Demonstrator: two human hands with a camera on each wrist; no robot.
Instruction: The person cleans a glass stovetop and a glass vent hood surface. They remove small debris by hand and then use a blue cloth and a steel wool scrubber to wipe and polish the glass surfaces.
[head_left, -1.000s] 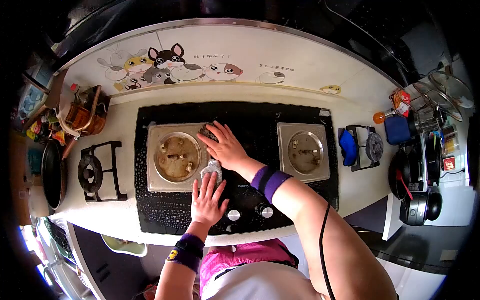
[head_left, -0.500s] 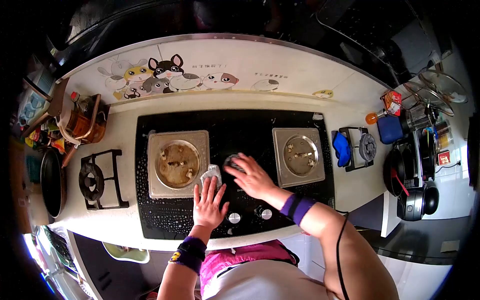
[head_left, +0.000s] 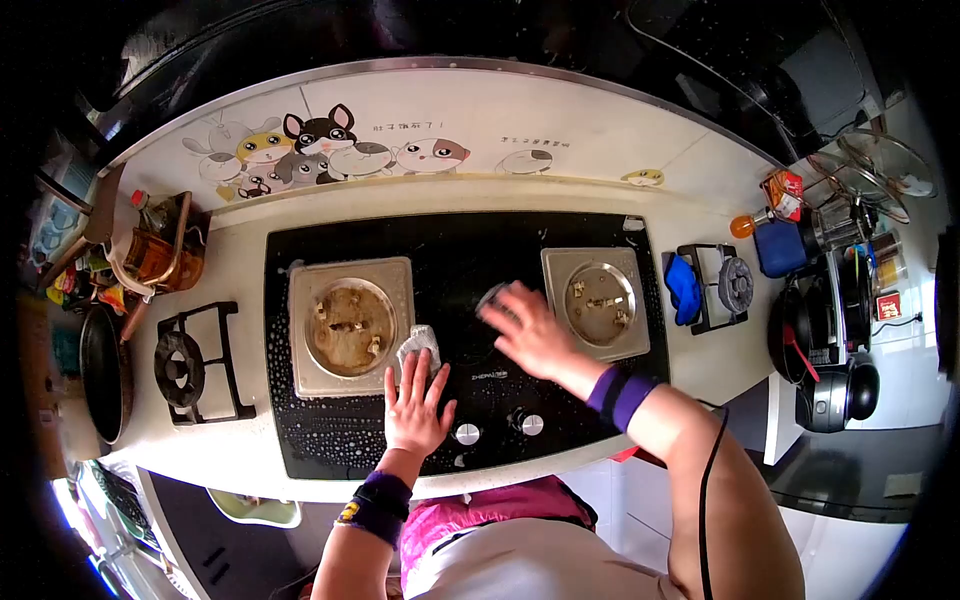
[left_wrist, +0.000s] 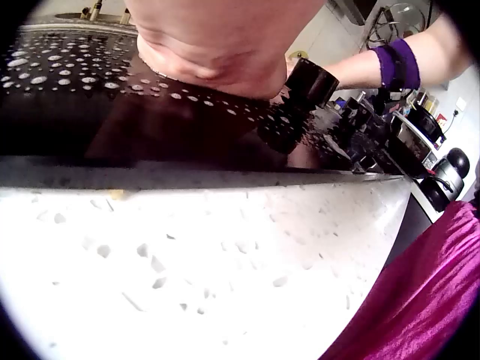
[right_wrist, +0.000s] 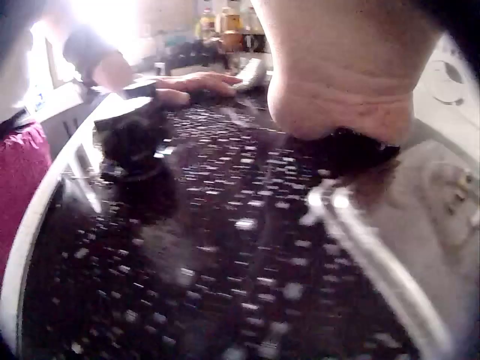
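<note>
A black glass gas cooktop [head_left: 470,245] lies in front of me, dotted with suds on its left side. My left hand [head_left: 414,415] lies flat on the glass with fingers outstretched, the fingertips over the lower end of a pale grey cloth or pad [head_left: 417,342]. That pad sits by the right edge of the left burner's metal plate [head_left: 302,365]. My right hand [head_left: 537,335] is between the two burners, its spread fingers on a dark grey scrubber [head_left: 492,298] that is largely hidden. The right burner's plate [head_left: 558,262] is just beyond that hand.
Two control knobs [head_left: 467,434] sit at the front of the cooktop. A black pan support [head_left: 232,362] is on the left counter, near a frying pan [head_left: 106,375]. At the right are a blue cloth [head_left: 683,290] and another pan support [head_left: 712,322]. A tiled backsplash [head_left: 590,140] runs behind.
My right hand has moved the scrubber from the left burner's upper corner, first toward me and right, then further right. The left hand and the pale pad stay nearly in place.
</note>
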